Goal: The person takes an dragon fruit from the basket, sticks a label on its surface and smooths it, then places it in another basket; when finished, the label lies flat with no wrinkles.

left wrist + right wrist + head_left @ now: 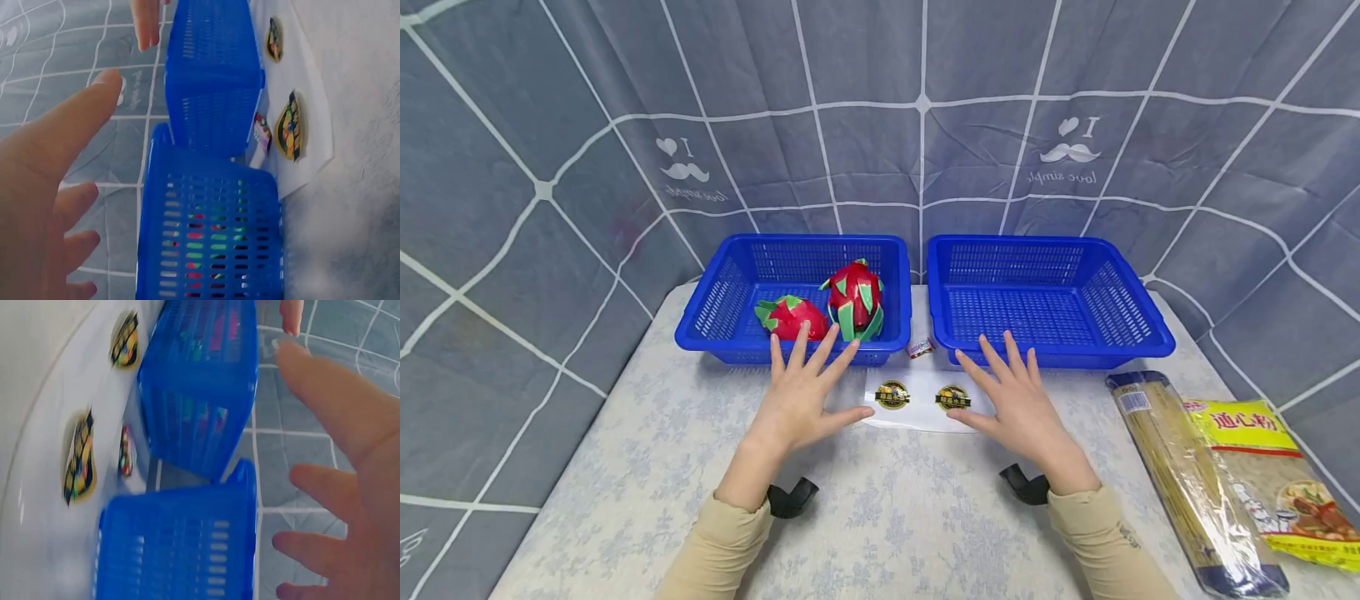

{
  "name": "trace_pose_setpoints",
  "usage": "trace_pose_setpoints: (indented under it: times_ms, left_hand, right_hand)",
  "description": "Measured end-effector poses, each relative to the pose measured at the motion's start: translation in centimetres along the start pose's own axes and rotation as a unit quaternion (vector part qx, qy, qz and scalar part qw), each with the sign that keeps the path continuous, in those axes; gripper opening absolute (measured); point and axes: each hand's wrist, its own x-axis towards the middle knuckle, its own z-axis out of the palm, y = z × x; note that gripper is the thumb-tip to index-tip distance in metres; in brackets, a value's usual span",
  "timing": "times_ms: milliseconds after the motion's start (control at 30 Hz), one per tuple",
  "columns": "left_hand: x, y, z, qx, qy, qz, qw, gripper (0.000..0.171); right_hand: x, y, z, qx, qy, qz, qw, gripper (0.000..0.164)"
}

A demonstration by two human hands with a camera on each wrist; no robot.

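The person wears long beige sleeves, plain and soft-looking, with creases in the cloth. The left sleeve (718, 546) ends at the wrist in a bunched cuff, as does the right sleeve (1101, 533), which bears a small dark marking (1127, 535) near its cuff. A curved, matt black piece (792, 498) shows beside the left wrist, a similar black part (1026, 485) beside the right. The left hand (801, 400) and right hand (1018, 400) are bare, with slender fingers.
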Motion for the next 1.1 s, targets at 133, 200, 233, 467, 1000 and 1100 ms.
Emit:
trace_pose_setpoints:
  times_ms: [133,200,233,467,1000,1100]
  left_hand:
    - [-0.1,-0.6,-0.4,-0.05,0.023,0.001,0.9985,0.086]
    - [-0.2,-1.0,-0.7,-0.088,0.045,0.004,0.9951,0.083]
    - [-0.2,-1.3,-0.8,-0.108,0.06,0.006,0.9923,0.081]
    - [-0.4,-3.4,-0.9,-0.296,0.162,-0.012,0.9414,0.058]
    - [-0.1,-6.4,2.2,-0.608,0.084,-0.162,0.7726,0.022]
    - [-0.1,-6.7,2.7,-0.617,0.076,-0.179,0.7627,0.024]
  right_hand:
    - [0.2,-0.6,0.1,0.085,0.035,0.017,0.996,0.07]
    - [0.4,-1.0,0.1,0.137,0.056,0.029,0.988,0.064]
    - [0.5,-1.2,0.1,0.162,0.066,0.036,0.984,0.061]
    - [2.9,-2.3,-0.6,0.332,0.116,0.042,0.935,0.041]
    - [13.5,-2.6,0.0,0.468,0.05,0.033,0.882,0.034]
    - [14.9,-2.4,0.6,0.461,0.031,0.053,0.885,0.035]
